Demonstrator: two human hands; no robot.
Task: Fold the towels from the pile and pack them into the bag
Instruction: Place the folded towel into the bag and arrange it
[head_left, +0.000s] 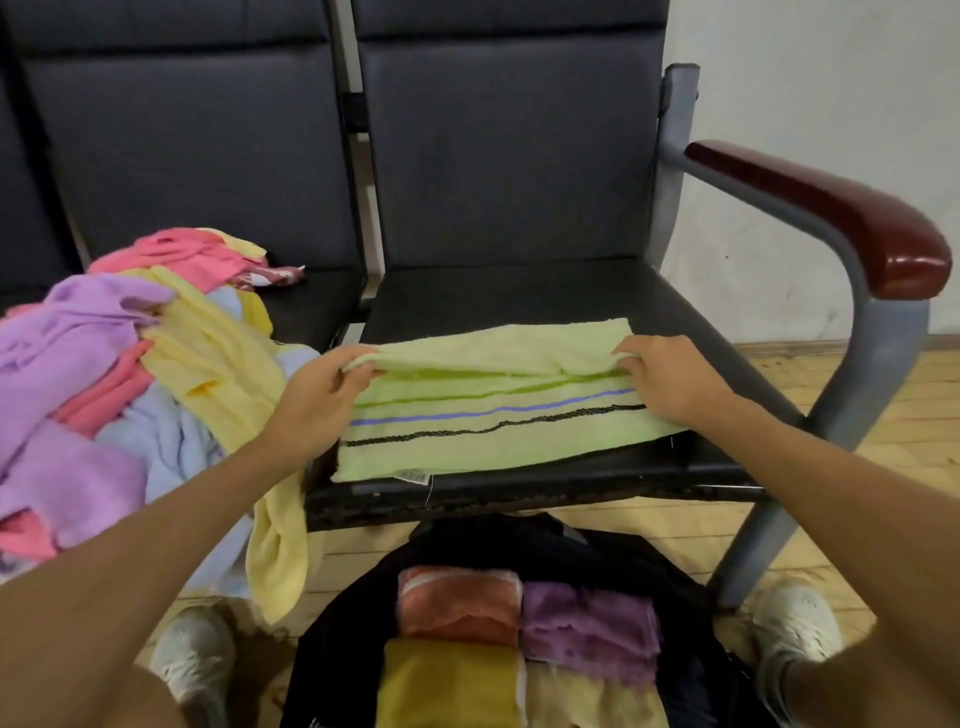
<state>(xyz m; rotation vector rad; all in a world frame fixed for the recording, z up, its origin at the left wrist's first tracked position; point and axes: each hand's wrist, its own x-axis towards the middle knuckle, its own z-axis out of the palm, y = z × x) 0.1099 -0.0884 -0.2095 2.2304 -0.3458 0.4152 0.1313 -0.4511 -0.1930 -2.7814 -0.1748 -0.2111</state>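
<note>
A light green towel (498, 431) with a blue and a black stripe lies across the black seat (675, 322) in front of me. Its far edge is lifted and doubled toward me. My left hand (322, 395) pinches that raised edge at the left end, and my right hand (660, 374) pinches it at the right end. A pile of towels (119, 374) in purple, pink, yellow and pale blue sits on the seat to the left. Below me on the floor an open black bag (597, 551) holds several folded towels, orange, purple and yellow.
A dark red armrest (831, 213) on a grey metal frame stands to the right of the seat. One yellow towel (275, 551) hangs off the pile's seat toward the floor. My shoes (795, 618) stand on the wooden floor at either side of the bag.
</note>
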